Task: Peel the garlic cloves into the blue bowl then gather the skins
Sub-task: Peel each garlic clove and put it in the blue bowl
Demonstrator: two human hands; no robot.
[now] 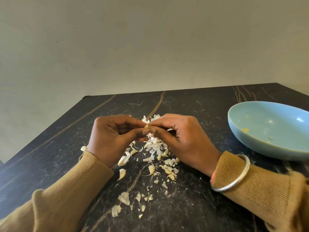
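Note:
Both hands meet above the middle of the dark table, pinching one small garlic clove (146, 126) between their fingertips. My left hand (113, 138) holds it from the left, my right hand (180, 139) from the right. Under and in front of the hands lies a scatter of white garlic skins (155, 148), with a few unpeeled cloves among them, such as a clove (122, 173) and another clove (151, 169). The blue bowl (254, 143) sits at the right edge, partly cut off, with small yellowish bits inside.
The black marbled table (66, 148) runs back to a plain wall. More loose skins (124, 198) lie near the front between my sleeves. A metal bangle (234, 183) sits over my right sleeve.

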